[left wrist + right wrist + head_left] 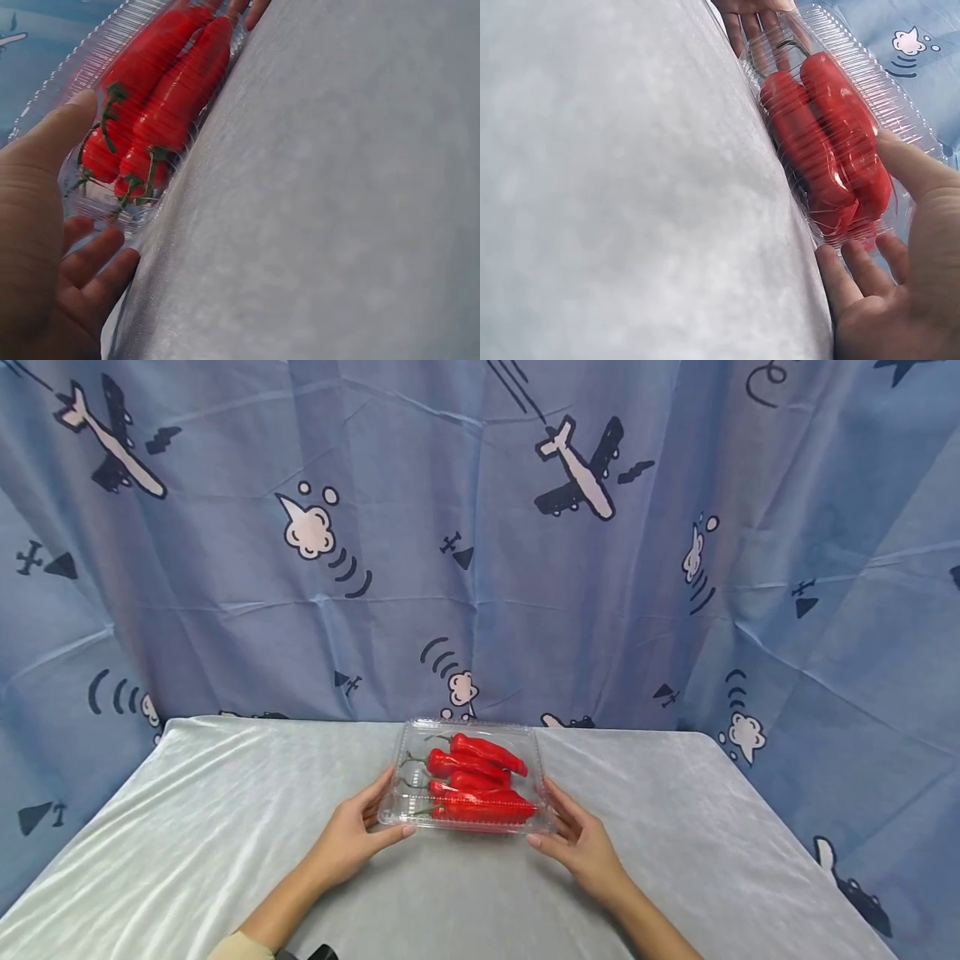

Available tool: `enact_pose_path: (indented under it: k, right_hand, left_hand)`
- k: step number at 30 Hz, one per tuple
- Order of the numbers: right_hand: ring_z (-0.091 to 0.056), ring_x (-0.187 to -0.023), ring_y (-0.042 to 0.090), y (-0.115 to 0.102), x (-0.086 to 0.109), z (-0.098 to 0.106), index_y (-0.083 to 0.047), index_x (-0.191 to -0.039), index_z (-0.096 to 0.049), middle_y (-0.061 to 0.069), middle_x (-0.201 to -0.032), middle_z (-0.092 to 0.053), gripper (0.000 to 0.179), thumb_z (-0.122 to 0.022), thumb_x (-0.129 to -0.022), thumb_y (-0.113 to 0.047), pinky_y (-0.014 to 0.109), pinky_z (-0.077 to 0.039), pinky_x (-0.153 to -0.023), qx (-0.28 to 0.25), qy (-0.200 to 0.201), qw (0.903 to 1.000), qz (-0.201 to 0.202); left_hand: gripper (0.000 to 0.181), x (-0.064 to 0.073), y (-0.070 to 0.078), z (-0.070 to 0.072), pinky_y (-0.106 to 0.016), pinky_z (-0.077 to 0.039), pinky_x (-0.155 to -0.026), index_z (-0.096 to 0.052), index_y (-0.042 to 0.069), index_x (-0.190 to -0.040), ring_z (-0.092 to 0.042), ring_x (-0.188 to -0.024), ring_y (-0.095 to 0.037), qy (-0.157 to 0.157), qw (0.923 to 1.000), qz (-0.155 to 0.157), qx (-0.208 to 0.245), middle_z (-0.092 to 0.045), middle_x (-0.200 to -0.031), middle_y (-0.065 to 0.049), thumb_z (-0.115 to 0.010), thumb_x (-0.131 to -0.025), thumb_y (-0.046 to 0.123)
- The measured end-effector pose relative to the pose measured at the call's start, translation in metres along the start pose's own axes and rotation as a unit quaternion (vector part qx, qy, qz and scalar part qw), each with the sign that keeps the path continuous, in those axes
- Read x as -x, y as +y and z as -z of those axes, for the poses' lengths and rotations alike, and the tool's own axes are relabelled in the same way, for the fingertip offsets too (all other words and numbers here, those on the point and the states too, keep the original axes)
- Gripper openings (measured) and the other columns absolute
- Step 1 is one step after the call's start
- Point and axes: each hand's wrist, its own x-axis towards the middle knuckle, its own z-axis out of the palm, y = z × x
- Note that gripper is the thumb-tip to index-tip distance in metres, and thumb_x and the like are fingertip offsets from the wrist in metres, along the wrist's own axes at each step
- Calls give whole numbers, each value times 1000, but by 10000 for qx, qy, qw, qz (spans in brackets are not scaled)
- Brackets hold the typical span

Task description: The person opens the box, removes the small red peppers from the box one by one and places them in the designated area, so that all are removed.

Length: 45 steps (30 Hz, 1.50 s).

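A clear plastic clamshell box with ridged edges sits at the middle of the table, near its far side. Inside lie several red chili peppers, side by side, their green stems pointing left. My left hand holds the box's left end, thumb on the front rim and fingers along the side. At the other end my right hand grips it the same way. In the left wrist view the peppers show through the wall, stems nearest that hand. The right wrist view has the pepper tips close to my right fingers.
A pale grey-white cloth covers the table. Behind it and along both sides hangs a blue curtain printed with planes and clouds. A small black object shows by the left sleeve at the bottom edge.
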Motion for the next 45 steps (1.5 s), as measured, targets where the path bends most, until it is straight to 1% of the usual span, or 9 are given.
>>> enact_pose_path:
  k: [9,16,22,28,30,33,36,40,45]
  right_hand:
    - [-42,-146,41,-4,0,-6,-11,-159,-33,17,-162,-37,79,-74,-91,-14,25,-52,-103,158,237,9985,-468]
    - [-37,-147,42,-6,2,-11,-6,-157,-35,21,-159,-40,74,-71,-92,-11,13,-46,-102,351,319,9989,-16]
    - [-36,-147,39,-6,3,-14,-4,-157,-33,19,-158,-42,73,-69,-94,-13,13,-45,-102,592,276,9978,141]
    - [-41,-143,2,-4,6,-18,-7,-157,-36,19,-156,-45,71,-69,-94,-12,8,-41,-101,734,484,9956,314]
    - [-42,-139,-4,-5,8,-20,-6,-156,-38,20,-155,-46,70,-69,-94,-10,8,-41,-101,757,583,9947,390]
    - [-45,-142,13,-8,10,-22,-5,-155,-38,20,-153,-48,67,-67,-95,-9,12,-44,-102,867,686,9931,394]
    - [-43,-144,33,-11,11,-23,-7,-156,-38,18,-155,-47,65,-65,-97,-11,28,-51,-105,1061,732,9913,275]
    - [-44,-144,37,-12,12,-24,-9,-156,-37,17,-156,-46,63,-61,-99,-13,48,-50,-105,1287,791,9884,141]
    - [-45,-144,34,-12,11,-24,-9,-157,-37,14,-155,-47,60,-59,-100,-14,48,-50,-105,1456,895,9853,21]
  left_hand:
    - [88,4,0,-3,-43,-47,-110,-28,19,-161,-56,-135,-33,38,9990,-153,-417,-41,-159,-15,-77,-89,34]
    - [85,7,3,-2,-44,-47,-110,-28,18,-161,-57,-134,-33,93,9978,-250,-600,-42,-158,-17,-75,-92,32]
    - [82,12,4,-1,-46,-46,-111,-27,15,-161,-57,-134,-35,182,9960,-258,-831,-41,-157,-19,-71,-94,31]
    - [80,16,7,-4,-53,-42,-113,-28,15,-161,-57,-133,-35,350,9919,-232,-1203,-44,-155,-20,-69,-94,34]
    - [80,17,7,-6,-53,-40,-114,-28,15,-160,-54,-136,-35,372,9907,-229,-1286,-44,-154,-19,-68,-94,35]
    - [79,16,8,-8,-53,-39,-115,-29,15,-160,-53,-137,-34,402,9904,-204,-1308,-44,-154,-18,-68,-94,36]
    - [78,16,8,-10,-52,-39,-115,-29,14,-160,-54,-136,-34,398,9907,-200,-1289,-45,-154,-18,-67,-95,36]
    - [77,16,8,-12,-52,-40,-115,-28,12,-160,-58,-132,-34,346,9902,-222,-1333,-45,-152,-19,-64,-97,36]
    - [73,13,8,-12,-51,-42,-113,-27,11,-160,-63,-126,-34,371,9888,-348,-1403,-49,-150,-20,-61,-99,33]
